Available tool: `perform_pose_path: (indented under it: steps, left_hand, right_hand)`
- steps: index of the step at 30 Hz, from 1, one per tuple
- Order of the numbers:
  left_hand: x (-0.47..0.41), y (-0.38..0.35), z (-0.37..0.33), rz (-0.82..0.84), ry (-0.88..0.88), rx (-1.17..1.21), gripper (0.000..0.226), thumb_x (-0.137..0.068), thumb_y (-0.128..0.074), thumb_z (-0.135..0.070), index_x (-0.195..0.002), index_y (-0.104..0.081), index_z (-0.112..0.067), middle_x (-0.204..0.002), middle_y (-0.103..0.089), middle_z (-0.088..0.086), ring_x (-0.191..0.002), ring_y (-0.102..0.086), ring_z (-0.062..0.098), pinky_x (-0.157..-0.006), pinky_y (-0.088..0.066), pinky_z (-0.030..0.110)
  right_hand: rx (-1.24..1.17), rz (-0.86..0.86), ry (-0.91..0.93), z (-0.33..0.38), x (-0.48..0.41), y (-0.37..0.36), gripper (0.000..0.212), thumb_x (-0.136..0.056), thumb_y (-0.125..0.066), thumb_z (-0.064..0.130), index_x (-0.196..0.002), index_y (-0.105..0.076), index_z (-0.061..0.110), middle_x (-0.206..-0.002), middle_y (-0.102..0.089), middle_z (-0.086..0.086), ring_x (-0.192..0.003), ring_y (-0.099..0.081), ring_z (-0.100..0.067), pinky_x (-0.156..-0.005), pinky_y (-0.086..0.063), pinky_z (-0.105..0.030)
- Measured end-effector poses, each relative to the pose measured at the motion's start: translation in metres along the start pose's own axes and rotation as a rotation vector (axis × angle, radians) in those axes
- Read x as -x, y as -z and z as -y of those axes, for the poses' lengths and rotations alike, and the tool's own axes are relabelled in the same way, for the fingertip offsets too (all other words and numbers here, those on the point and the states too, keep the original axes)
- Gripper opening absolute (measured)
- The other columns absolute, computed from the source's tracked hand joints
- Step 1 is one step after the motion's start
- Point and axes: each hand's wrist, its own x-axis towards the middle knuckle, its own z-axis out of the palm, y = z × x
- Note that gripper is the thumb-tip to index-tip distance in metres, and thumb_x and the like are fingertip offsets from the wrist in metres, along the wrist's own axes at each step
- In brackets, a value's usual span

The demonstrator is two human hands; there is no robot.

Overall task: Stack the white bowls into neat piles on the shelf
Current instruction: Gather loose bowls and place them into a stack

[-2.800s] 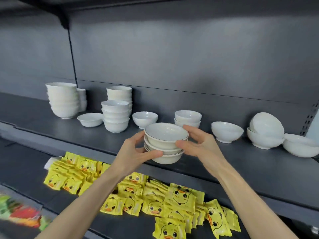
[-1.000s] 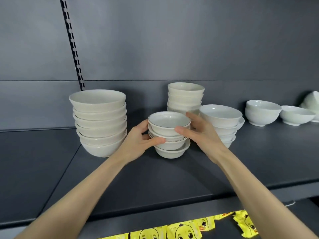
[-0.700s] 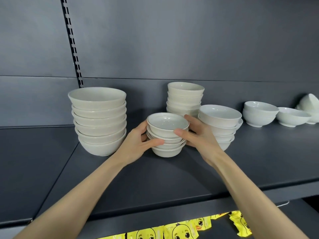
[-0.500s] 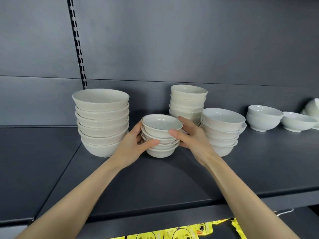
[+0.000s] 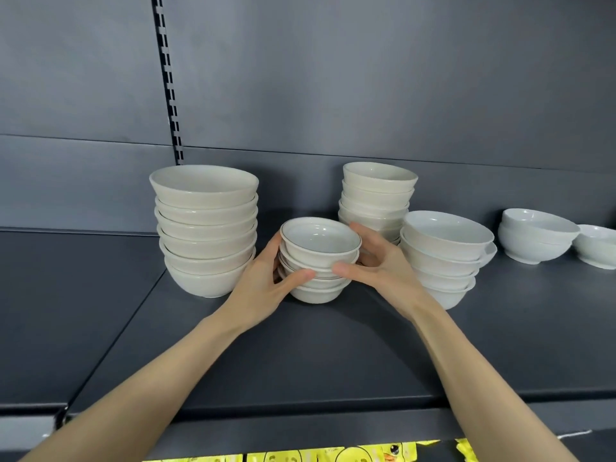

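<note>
Left hand (image 5: 263, 288): curled round the left flank of the small stack (image 5: 318, 258), thumb tip laid across the front, fingers hidden behind the bowls.
Right hand (image 5: 383, 266): curled round the right flank, thumb tip on the front close to the left thumb, fingers wrapped toward the back rim.
Grip: two-sided clasp, both hands holding, neither spread free.
Small stack: some four nested white bowls, mouths up, thin dark line at the top rim; base looks down on the shelf (image 5: 300, 355), though contact not certain from this angle.
Key relation: stack dead ahead and squarely between the palms; axis vertical, no visible lean; neither hand nearer than the other.
Slot: gap between the tall pile (image 5: 205, 228) on the left and the wide pile (image 5: 445, 258) on the right, just in front of the rear pile (image 5: 378, 195).
Clearance: left knuckles near the tall pile, apart; back of right hand just beside the wide pile, fingers near the rear pile; touching or not, cannot tell.
Step, as judged: placing nearly done, release next.
Next move, as judged: open outward only a little, then draw straight back toward the body; little room sideways.
Risk, as judged: nudge to a neighbouring pile on the way out.
Farther right: loose bowls (image 5: 536, 235), one pair nested, another beside, well apart from the hands, not yet piled.
Backdrop: slotted rail (image 5: 168, 78) on the grey back panel; yellow packets (image 5: 393, 453) on the level below.
</note>
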Motion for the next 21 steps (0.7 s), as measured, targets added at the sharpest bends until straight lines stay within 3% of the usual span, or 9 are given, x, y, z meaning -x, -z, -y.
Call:
perform_pose_path:
  steps: [5,11,14,17,21]
  left_hand:
    - [0.0006,0.0004,0.0006,0.006,0.0,-0.018,0.063,-0.076,-0.065,-0.042,-0.13,-0.031,-0.047,-0.117,-0.053,-0.042,-0.119,-0.049,-0.011,-0.101,-0.039,0.015]
    - [-0.0001,0.0023,-0.0003,0.023,-0.002,-0.006,0.08,-0.076,-0.068,-0.051,-0.144,-0.032,-0.029,-0.13,-0.055,-0.025,-0.123,-0.05,-0.003,-0.108,-0.04,0.032]
    - [0.0018,0.0024,-0.0017,0.056,0.008,-0.032,0.088,-0.077,-0.073,-0.045,-0.148,-0.023,-0.029,-0.136,-0.05,-0.024,-0.126,-0.046,-0.006,-0.11,-0.038,0.028]
    - [0.0031,0.0017,0.0001,0.061,0.023,-0.025,0.09,-0.075,-0.078,-0.027,-0.144,-0.02,-0.035,-0.135,-0.042,-0.03,-0.124,-0.04,-0.016,-0.109,-0.034,0.019]
    - [0.0029,0.0013,0.0033,0.05,0.043,-0.017,0.095,-0.078,-0.076,-0.02,-0.151,-0.015,-0.024,-0.133,-0.041,-0.032,-0.121,-0.039,-0.021,-0.109,-0.034,0.018]
  right_hand:
    - [0.002,-0.026,-0.006,-0.0026,-0.001,0.001,0.06,-0.076,-0.075,-0.003,-0.106,-0.052,0.044,-0.102,-0.067,0.029,-0.101,-0.061,0.011,-0.079,-0.05,-0.01]
    - [0.023,-0.031,0.004,-0.0002,-0.0009,0.0004,0.052,-0.076,-0.072,-0.007,-0.096,-0.057,0.039,-0.087,-0.069,0.034,-0.091,-0.063,0.014,-0.074,-0.049,-0.007]
    - [0.042,-0.033,0.003,-0.0009,-0.0008,0.0007,0.051,-0.076,-0.073,-0.005,-0.096,-0.057,0.039,-0.088,-0.069,0.032,-0.091,-0.063,0.014,-0.075,-0.049,-0.007]
    - [0.027,-0.047,-0.008,-0.003,-0.0012,0.0017,0.059,-0.075,-0.075,-0.004,-0.11,-0.052,0.037,-0.099,-0.066,0.029,-0.094,-0.062,0.016,-0.076,-0.049,-0.008]
    - [0.035,-0.006,-0.049,-0.0052,-0.0013,0.0032,0.072,-0.074,-0.076,-0.004,-0.123,-0.043,0.036,-0.108,-0.063,0.022,-0.095,-0.063,0.012,-0.074,-0.051,-0.01]
